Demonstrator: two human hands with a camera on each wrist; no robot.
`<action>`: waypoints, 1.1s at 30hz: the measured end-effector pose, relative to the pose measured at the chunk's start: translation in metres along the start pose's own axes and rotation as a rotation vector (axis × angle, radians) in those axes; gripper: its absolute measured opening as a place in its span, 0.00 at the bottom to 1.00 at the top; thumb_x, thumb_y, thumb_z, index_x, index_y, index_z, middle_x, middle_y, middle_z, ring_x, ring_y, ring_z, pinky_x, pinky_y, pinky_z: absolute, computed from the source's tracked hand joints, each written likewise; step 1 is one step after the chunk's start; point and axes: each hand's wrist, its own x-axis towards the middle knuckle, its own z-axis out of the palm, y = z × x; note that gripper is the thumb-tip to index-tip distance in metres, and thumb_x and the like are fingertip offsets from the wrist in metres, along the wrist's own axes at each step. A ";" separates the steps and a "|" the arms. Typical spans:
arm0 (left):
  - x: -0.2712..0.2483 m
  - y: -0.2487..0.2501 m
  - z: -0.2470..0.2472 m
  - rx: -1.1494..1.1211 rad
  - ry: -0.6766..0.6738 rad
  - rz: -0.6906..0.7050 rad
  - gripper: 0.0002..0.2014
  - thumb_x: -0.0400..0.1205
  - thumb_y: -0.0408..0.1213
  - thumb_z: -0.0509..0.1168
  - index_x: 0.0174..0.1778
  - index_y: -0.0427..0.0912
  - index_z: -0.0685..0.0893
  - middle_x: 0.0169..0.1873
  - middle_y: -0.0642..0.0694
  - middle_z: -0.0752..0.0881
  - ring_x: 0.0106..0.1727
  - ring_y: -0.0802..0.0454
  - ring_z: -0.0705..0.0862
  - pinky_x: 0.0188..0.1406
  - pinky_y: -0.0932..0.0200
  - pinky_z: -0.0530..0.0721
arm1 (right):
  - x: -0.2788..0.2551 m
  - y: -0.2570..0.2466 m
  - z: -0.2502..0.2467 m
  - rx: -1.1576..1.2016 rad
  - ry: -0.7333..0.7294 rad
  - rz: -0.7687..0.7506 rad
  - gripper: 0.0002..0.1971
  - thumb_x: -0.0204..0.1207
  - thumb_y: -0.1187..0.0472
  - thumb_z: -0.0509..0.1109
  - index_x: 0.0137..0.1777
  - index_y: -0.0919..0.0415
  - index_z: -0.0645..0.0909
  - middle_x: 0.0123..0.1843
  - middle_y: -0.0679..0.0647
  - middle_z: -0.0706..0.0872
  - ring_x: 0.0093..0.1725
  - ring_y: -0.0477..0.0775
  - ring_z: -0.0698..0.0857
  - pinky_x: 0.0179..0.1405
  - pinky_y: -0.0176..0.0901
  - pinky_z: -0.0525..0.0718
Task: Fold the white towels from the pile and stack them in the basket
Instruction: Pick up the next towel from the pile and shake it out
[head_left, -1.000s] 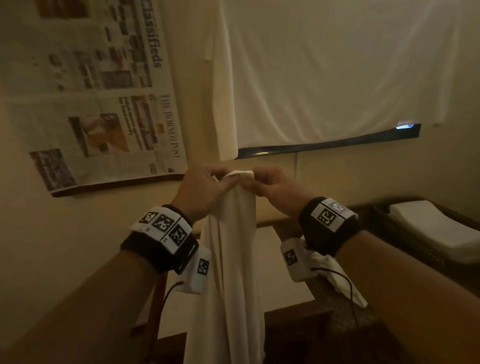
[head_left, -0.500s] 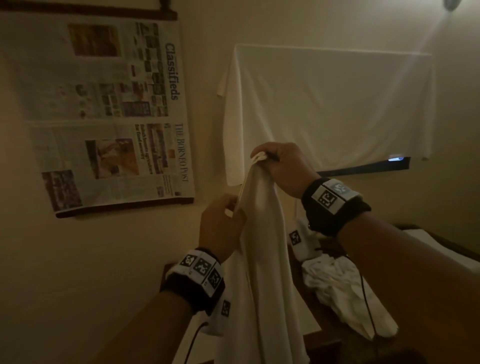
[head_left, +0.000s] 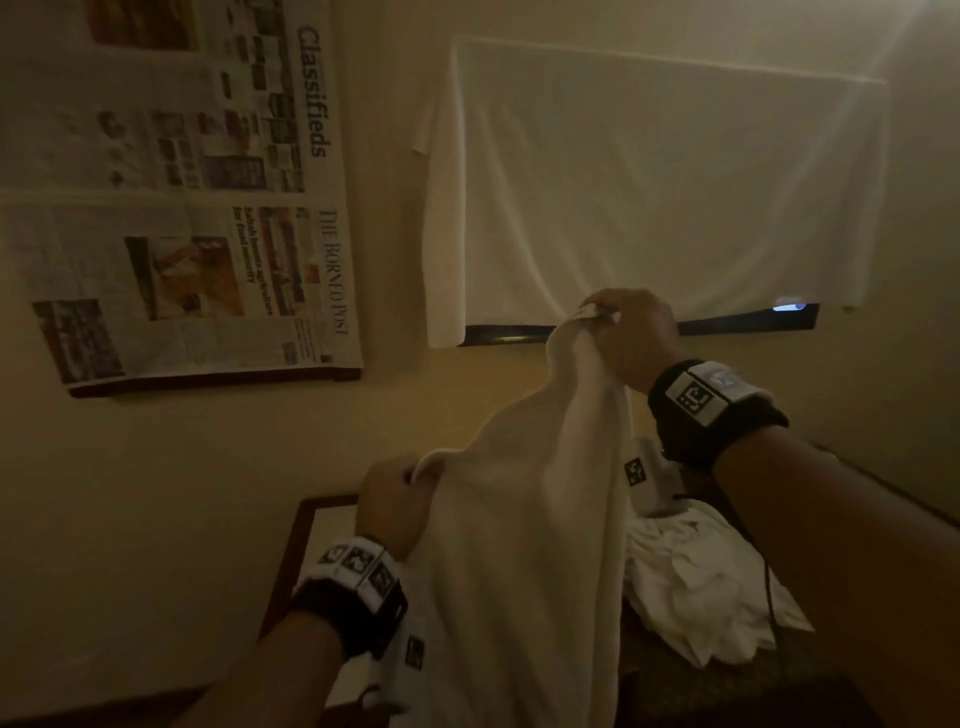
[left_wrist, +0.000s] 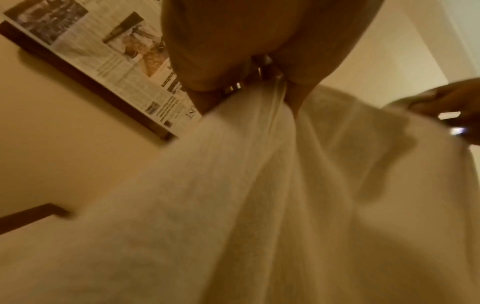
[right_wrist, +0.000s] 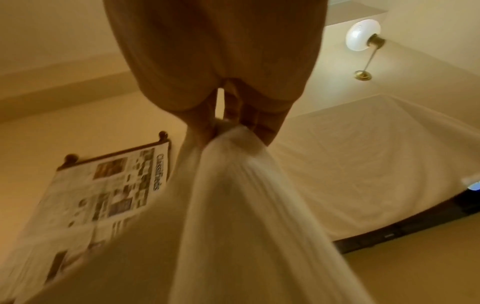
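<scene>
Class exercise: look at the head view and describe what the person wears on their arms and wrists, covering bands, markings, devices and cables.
Both forearms are bare, with no sleeves. The left wrist and right wrist each carry a wide black band topped with white tiles printed with black square fiducial markers. A white camera unit bearing its own marker hangs under the right wrist, with a thin black cable trailing from it; a similar white unit sits under the left wrist.

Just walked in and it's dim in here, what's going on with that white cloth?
A person is holding up a white towel to fold it. The right hand pinches one corner high, the left hand grips the edge lower down, and the rest hangs. A pile of unfolded towels lies behind it on the right.
</scene>
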 end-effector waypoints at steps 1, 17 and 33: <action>0.009 0.010 -0.001 0.004 0.005 0.009 0.24 0.83 0.42 0.69 0.20 0.44 0.75 0.19 0.48 0.73 0.24 0.52 0.70 0.29 0.55 0.67 | -0.004 0.007 0.005 -0.047 -0.089 -0.032 0.10 0.79 0.67 0.68 0.53 0.57 0.89 0.53 0.54 0.87 0.53 0.53 0.83 0.46 0.35 0.75; 0.002 0.033 0.023 0.437 0.047 0.038 0.04 0.79 0.35 0.66 0.46 0.38 0.83 0.44 0.41 0.83 0.46 0.41 0.81 0.43 0.57 0.71 | -0.014 0.012 0.060 0.085 -0.377 -0.347 0.07 0.76 0.61 0.71 0.46 0.64 0.88 0.44 0.56 0.86 0.45 0.59 0.83 0.49 0.53 0.83; -0.049 -0.021 -0.002 -0.167 0.179 -0.311 0.15 0.87 0.47 0.60 0.43 0.49 0.91 0.41 0.47 0.91 0.45 0.46 0.86 0.50 0.47 0.81 | 0.040 0.027 0.053 -0.009 -0.319 -0.261 0.09 0.77 0.61 0.69 0.49 0.64 0.88 0.46 0.60 0.86 0.47 0.63 0.83 0.51 0.52 0.84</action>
